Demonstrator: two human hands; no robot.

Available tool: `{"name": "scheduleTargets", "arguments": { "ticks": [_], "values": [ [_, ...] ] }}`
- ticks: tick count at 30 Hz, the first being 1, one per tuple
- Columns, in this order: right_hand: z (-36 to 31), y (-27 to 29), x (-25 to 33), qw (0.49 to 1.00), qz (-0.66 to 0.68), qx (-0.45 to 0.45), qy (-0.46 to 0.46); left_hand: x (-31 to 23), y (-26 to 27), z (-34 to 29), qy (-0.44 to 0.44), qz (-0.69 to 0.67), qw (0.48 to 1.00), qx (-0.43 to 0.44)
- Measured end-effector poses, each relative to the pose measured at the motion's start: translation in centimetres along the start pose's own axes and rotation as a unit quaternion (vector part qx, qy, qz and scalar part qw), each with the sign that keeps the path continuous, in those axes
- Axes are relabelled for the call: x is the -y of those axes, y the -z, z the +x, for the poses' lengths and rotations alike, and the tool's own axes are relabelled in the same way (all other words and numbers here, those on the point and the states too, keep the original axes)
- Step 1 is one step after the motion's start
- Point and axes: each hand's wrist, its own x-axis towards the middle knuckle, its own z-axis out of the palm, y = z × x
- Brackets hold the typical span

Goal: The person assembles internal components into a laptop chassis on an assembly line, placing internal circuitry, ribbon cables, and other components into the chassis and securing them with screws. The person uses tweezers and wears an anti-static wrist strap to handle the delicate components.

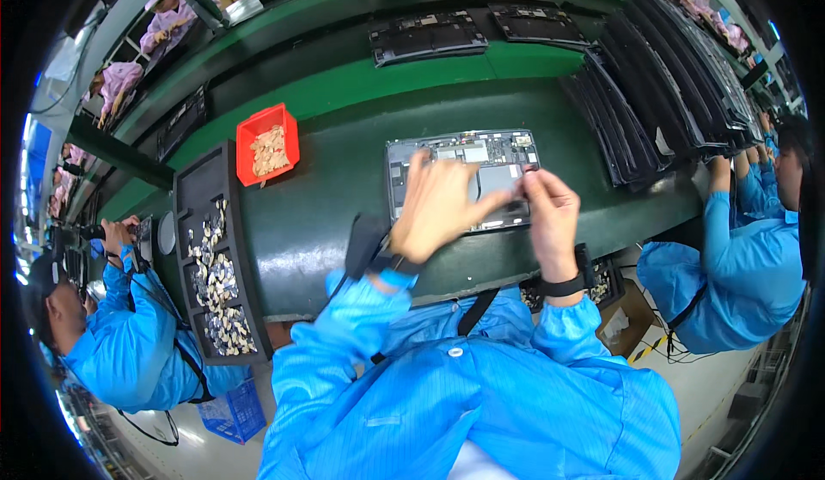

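An opened laptop base (451, 151), its circuit board and grey components bare, lies on the green bench in front of me. Over its left and middle part is my left hand (430, 214), slightly smeared by motion, with fingers apart and the thumb stretched toward the right. It hides much of the base's lower left. At the right edge of the base, my right hand (554, 218) has thumb and forefinger pinched together. Something small and dark seems to be at those fingertips, but its kind is too small to tell. Both wrists wear black bands.
A red bin (291, 128) of small tan pieces stands left on the bench (318, 222). Beside it lies a black compartment tray (191, 261) of small parts. Laptop bases are stacked (679, 76) at right; two more (427, 37) lie beyond. Co-workers in blue sit on both sides.
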Motion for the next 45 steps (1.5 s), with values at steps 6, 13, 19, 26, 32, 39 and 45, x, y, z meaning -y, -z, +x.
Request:
{"name": "scheduleTargets", "arguments": {
  "ticks": [6, 13, 19, 26, 32, 39, 45],
  "values": [
    [-0.1, 3.9, 2.8, 0.993, -0.101, -0.03, -0.059, 5.7, -6.0, 4.0, -0.149, 0.009, 0.988, 0.028],
    [-3.1, 3.1, 4.6, 0.97, -0.213, 0.0, -0.12, 2.0, -2.8, -6.4, -0.081, 0.078, 0.992, 0.049],
    [-3.1, 0.7, 2.9, 0.948, -0.299, 0.061, -0.097, 2.3, -3.5, -6.9, -0.114, 0.119, 0.986, 0.034],
    [-3.8, 0.0, 1.8, 0.956, -0.267, 0.047, -0.117, 2.9, -3.0, -6.6, -0.155, 0.135, 0.978, 0.047],
    [-3.7, -0.1, 1.9, 0.956, -0.253, 0.028, -0.146, 4.1, -3.1, -6.3, -0.181, 0.086, 0.979, 0.039],
    [-3.6, -0.7, 1.9, 0.947, -0.28, 0.044, -0.151, 4.6, -3.2, -5.9, -0.194, 0.052, 0.979, 0.02],
    [-3.5, -1.5, 1.4, 0.924, -0.364, 0.067, -0.1, 4.7, -3.4, -6.3, -0.18, 0.013, 0.983, -0.029]
  ]
}}
